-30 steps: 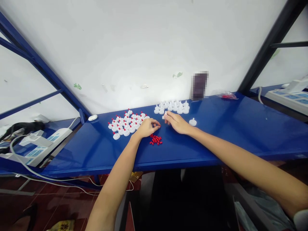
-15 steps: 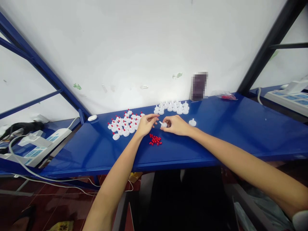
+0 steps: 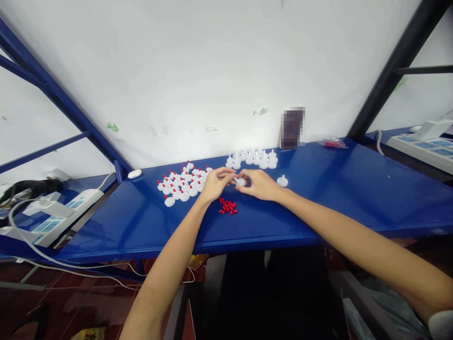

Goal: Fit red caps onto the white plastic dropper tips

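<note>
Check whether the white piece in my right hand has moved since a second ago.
Yes: the white piece has moved toward you, away from the wall and closer to the red caps.

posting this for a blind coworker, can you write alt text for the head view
A person's right hand holds a white cap over a blue table, the left hand at its narrow end. Red tips lie loose nearer the viewer; red-tipped caps stand to the left, most plain caps beyond the hands near the wall.
</note>
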Demonstrator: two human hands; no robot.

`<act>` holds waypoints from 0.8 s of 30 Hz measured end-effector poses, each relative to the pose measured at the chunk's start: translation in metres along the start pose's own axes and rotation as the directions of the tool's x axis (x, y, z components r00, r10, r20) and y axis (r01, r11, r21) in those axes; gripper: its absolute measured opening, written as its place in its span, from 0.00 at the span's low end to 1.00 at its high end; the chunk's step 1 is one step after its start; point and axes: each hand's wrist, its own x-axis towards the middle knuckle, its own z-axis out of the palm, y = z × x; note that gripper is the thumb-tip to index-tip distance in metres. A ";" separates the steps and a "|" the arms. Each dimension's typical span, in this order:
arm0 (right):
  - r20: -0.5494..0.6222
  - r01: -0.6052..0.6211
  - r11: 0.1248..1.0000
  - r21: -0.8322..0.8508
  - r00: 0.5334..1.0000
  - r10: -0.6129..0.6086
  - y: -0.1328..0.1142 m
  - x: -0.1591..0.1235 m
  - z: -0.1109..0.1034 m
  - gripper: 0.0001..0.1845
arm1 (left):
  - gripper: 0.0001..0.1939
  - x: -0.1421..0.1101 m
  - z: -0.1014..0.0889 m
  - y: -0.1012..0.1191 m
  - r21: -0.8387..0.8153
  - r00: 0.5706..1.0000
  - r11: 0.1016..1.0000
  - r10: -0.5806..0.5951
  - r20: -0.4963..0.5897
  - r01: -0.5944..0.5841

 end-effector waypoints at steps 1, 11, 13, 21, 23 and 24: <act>0.001 -0.003 1.000 -0.007 1.000 0.003 0.000 0.000 0.000 0.14 | 0.18 0.000 0.000 0.000 0.003 1.000 1.000 0.001 0.001 -0.001; -0.028 0.013 0.999 0.040 1.000 -0.012 0.002 0.001 0.000 0.18 | 0.19 -0.005 -0.001 0.007 0.137 0.997 0.988 0.068 0.032 -0.072; -0.031 0.047 0.998 0.049 0.999 -0.045 0.002 0.001 -0.001 0.19 | 0.23 -0.006 -0.001 0.008 0.155 0.996 0.985 0.070 0.061 -0.079; 0.014 0.094 0.994 0.062 0.995 -0.095 -0.001 0.000 -0.004 0.25 | 0.29 -0.009 0.002 0.009 0.267 0.979 0.949 0.125 0.160 -0.165; 0.026 0.110 0.991 0.083 0.993 -0.112 -0.001 0.000 -0.003 0.23 | 0.24 -0.010 0.003 0.009 0.387 0.970 0.891 0.198 0.140 -0.238; 0.030 0.117 0.988 0.096 0.992 -0.120 -0.001 0.000 -0.003 0.22 | 0.21 -0.011 0.003 0.009 0.435 0.962 0.859 0.233 0.139 -0.271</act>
